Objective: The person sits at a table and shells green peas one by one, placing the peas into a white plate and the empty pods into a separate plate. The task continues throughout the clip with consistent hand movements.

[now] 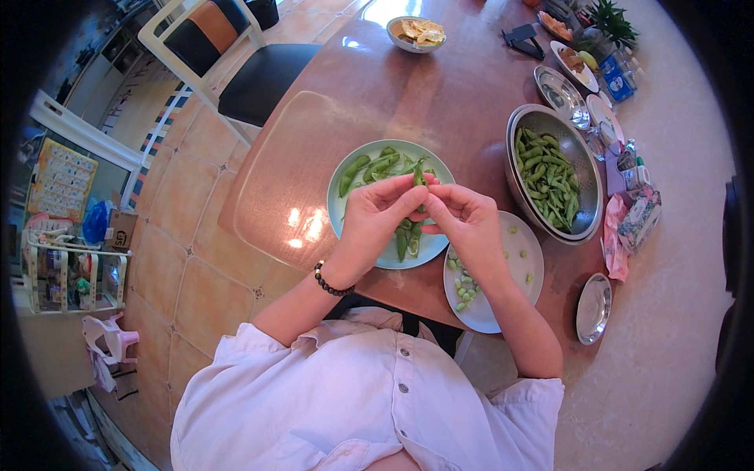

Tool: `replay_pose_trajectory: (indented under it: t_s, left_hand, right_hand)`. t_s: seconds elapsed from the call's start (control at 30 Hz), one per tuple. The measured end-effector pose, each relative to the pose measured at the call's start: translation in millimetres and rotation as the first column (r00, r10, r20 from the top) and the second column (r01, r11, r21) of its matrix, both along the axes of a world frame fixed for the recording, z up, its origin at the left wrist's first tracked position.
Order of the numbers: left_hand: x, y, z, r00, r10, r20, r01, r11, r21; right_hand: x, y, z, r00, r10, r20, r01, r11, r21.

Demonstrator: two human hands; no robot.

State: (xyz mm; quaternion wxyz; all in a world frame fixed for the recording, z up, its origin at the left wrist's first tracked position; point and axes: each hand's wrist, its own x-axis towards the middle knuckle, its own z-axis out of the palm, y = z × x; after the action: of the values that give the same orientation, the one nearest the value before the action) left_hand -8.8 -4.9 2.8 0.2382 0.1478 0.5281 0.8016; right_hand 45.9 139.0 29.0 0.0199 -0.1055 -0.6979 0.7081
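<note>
Between them, my left hand (377, 212) and my right hand (462, 215) grip a green edamame pod (419, 178) by its sides. Beneath both hands lies a pale green plate (337, 203) with several flat, opened-looking pods (406, 240) on it. My right forearm crosses over a white plate (518, 291) that holds loose shelled green beans (465, 292). Right of the hands stands a steel colander (592, 206) set in another metal bowl, with a heap of whole pods (545, 176) inside. The fingers hide part of the held pod.
A bowl of yellowish chips (421, 32) stands at the table's far side. Along the right edge are a small metal dish (594, 309), a tissue pack (639, 221), a metal plate (561, 94) and a black phone stand (523, 41). A chair (259, 79) stands left of the table.
</note>
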Motion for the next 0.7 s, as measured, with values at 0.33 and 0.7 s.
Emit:
replay_pose_trajectory:
  t_s: [0.33, 0.7]
  left_hand:
    - [-14.0, -10.1, -4.4, 0.881, -0.004, -0.473, -0.14, 0.953, -0.268]
    - [-12.7, -10.4, 3.8, 0.771, 0.081, -0.631, -0.322, 0.905, -0.277]
  right_hand:
    - [-2.0, 7.5, -3.5, 0.997, 0.042, 0.07, -0.037, 0.997, -0.071]
    - [0.0, 1.5, 3.4, 0.999, 0.038, -0.029, -0.028, 0.958, 0.287]
